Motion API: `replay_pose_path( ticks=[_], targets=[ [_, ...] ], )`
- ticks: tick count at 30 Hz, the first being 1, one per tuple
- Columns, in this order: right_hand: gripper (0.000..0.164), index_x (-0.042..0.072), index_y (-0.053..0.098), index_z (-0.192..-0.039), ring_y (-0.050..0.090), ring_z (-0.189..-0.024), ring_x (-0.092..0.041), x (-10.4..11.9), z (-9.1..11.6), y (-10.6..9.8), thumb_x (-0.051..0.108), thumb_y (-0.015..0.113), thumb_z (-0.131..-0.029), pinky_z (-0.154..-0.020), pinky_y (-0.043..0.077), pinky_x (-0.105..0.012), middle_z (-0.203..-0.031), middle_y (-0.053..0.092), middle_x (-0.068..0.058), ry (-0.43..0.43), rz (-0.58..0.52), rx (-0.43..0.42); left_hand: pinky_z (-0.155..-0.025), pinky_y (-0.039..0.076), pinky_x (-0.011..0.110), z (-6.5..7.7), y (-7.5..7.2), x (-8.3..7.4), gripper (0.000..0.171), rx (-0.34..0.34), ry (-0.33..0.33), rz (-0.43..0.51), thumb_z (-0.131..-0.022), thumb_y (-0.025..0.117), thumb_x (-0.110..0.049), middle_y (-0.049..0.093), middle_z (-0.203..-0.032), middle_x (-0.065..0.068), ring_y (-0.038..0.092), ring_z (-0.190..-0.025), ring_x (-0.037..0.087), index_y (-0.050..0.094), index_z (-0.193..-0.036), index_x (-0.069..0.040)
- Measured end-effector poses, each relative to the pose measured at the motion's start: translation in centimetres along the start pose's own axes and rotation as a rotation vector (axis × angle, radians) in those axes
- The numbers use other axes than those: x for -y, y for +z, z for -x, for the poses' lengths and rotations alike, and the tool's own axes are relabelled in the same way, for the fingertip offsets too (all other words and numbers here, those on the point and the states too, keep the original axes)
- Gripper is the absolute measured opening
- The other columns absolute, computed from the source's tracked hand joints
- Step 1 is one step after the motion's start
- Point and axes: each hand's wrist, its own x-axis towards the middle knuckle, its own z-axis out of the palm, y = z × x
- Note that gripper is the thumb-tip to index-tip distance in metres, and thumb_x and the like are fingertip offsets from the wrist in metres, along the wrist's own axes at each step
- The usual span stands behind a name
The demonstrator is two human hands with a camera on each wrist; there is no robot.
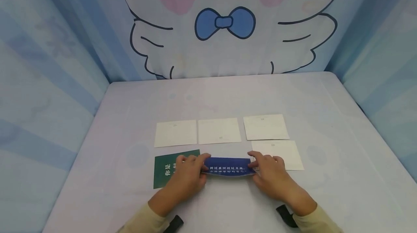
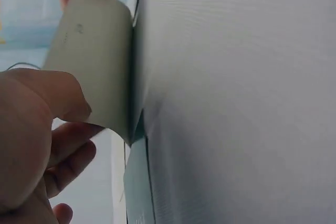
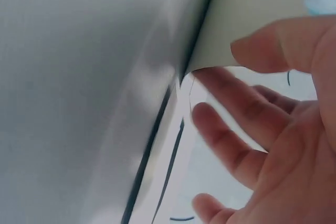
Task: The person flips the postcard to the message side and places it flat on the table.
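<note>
Between both hands a dark blue card (image 1: pixel 229 166) with white printed characters is held by its left and right ends, bowed and tilted up from the table. My left hand (image 1: pixel 189 175) pinches its left end; thumb and fingers grip that edge in the left wrist view, where the card's cream back (image 2: pixel 92 51) faces the camera. My right hand (image 1: pixel 272 175) pinches the other end, its thumb on the cream back (image 3: pixel 252 19) in the right wrist view. Partly under the left hand lies a green card (image 1: pixel 161 169) with white characters.
Behind the hands lie cream cards in a row: a left one (image 1: pixel 176 133), a middle one (image 1: pixel 219 130) and a right one (image 1: pixel 266 127). Another cream card (image 1: pixel 283 151) lies partly behind the right hand. Curtains surround the pale table (image 1: pixel 130 117) on the sides and back.
</note>
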Motion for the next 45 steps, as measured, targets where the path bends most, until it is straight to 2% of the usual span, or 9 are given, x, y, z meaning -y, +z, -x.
replay_pose_path(
  ticks=[3, 5, 9, 14, 18, 22, 27, 39, 45],
  targets=[
    [0.047, 0.000, 0.057, -0.127, 0.065, -0.098, -0.031, -0.2, 0.0, -0.2, -0.001, 0.072, -0.083, -0.096, 0.040, -0.057, -0.089, 0.073, 0.005, -0.032, -0.075, -0.117, -0.091, 0.036, 0.051, 0.1, -0.1, 0.3, 0.057, -0.106, -0.015, 0.099, -0.080, 0.080, -0.002, 0.064, -0.088, -0.003, 0.058, -0.090, 0.019, 0.055, -0.131, -0.005],
    [0.045, 0.001, 0.056, -0.125, 0.067, -0.084, -0.027, -0.2, 0.1, -0.2, 0.000, 0.075, -0.084, -0.085, 0.048, -0.048, -0.084, 0.073, 0.005, -0.052, -0.133, -0.207, -0.087, 0.043, 0.045, 0.1, -0.3, 0.4, 0.056, -0.179, -0.019, 0.162, -0.081, 0.079, 0.000, 0.061, -0.087, -0.001, 0.056, -0.082, 0.017, 0.053, -0.130, -0.003],
    [0.049, 0.002, 0.048, -0.128, 0.066, -0.070, -0.016, 0.0, 0.3, -0.1, 0.000, 0.075, -0.087, -0.072, 0.054, -0.040, -0.085, 0.073, 0.001, -0.038, -0.248, -0.326, -0.071, 0.054, 0.032, -0.1, -0.5, 0.4, 0.055, -0.286, 0.002, 0.287, -0.083, 0.076, 0.007, 0.066, -0.088, 0.006, 0.061, -0.076, 0.016, 0.044, -0.128, 0.000],
    [0.047, 0.003, 0.046, -0.126, 0.064, -0.071, -0.012, 0.3, 0.3, 0.4, -0.007, 0.070, -0.087, -0.066, 0.055, -0.033, -0.092, 0.070, -0.004, -0.025, -0.300, -0.416, -0.070, 0.057, 0.031, -0.4, -0.6, 0.2, 0.048, -0.352, 0.001, 0.380, -0.084, 0.075, 0.008, 0.067, -0.098, 0.010, 0.067, -0.077, 0.016, 0.046, -0.122, 0.000],
    [0.039, 0.001, 0.058, -0.115, 0.063, -0.070, -0.009, 0.0, 0.1, 0.6, -0.012, 0.073, -0.081, -0.063, 0.053, -0.027, -0.098, 0.066, -0.006, -0.061, -0.290, -0.463, -0.072, 0.057, 0.028, -0.8, -0.5, 0.2, 0.036, -0.354, -0.030, 0.361, -0.085, 0.076, 0.004, 0.063, -0.104, 0.008, 0.066, -0.081, 0.013, 0.058, -0.116, -0.002],
    [0.034, -0.002, 0.067, -0.114, 0.065, -0.077, -0.013, 0.0, -0.2, 0.6, -0.008, 0.075, -0.081, -0.070, 0.057, -0.034, -0.102, 0.062, -0.009, -0.026, -0.257, -0.397, -0.080, 0.056, 0.032, -1.0, -0.4, 0.4, 0.033, -0.330, -0.009, 0.271, -0.083, 0.079, 0.001, 0.064, -0.107, 0.008, 0.065, -0.093, 0.018, 0.067, -0.114, -0.001],
    [0.049, -0.003, 0.062, -0.130, 0.059, -0.085, -0.020, 0.2, -0.5, 0.5, 0.003, 0.077, -0.084, -0.079, 0.053, -0.041, -0.104, 0.056, -0.010, 0.050, -0.197, -0.236, -0.093, 0.052, 0.040, -1.2, 0.0, 0.6, 0.041, -0.259, -0.018, 0.195, -0.081, 0.083, -0.004, 0.063, -0.117, 0.010, 0.060, -0.111, 0.025, 0.069, -0.119, -0.001],
    [0.055, -0.004, 0.059, -0.134, 0.054, -0.087, -0.021, 0.1, -1.6, 0.8, 0.009, 0.078, -0.084, -0.073, 0.047, -0.037, -0.110, 0.056, -0.014, 0.074, -0.081, -0.115, -0.096, 0.047, 0.046, -2.0, 0.6, 0.4, 0.045, -0.100, -0.181, 0.147, -0.082, 0.084, -0.015, 0.063, -0.122, 0.012, 0.057, -0.114, 0.029, 0.068, -0.123, -0.003],
    [0.056, -0.003, 0.058, -0.136, 0.052, -0.084, -0.022, 0.0, -1.8, 0.9, 0.010, 0.077, -0.085, -0.073, 0.045, -0.038, -0.109, 0.057, -0.015, 0.082, -0.051, -0.047, -0.095, 0.046, 0.048, -2.2, 0.8, 0.3, 0.045, -0.063, -0.191, 0.134, -0.082, 0.084, -0.015, 0.063, -0.120, 0.013, 0.057, -0.111, 0.030, 0.069, -0.122, -0.001]
  ],
)
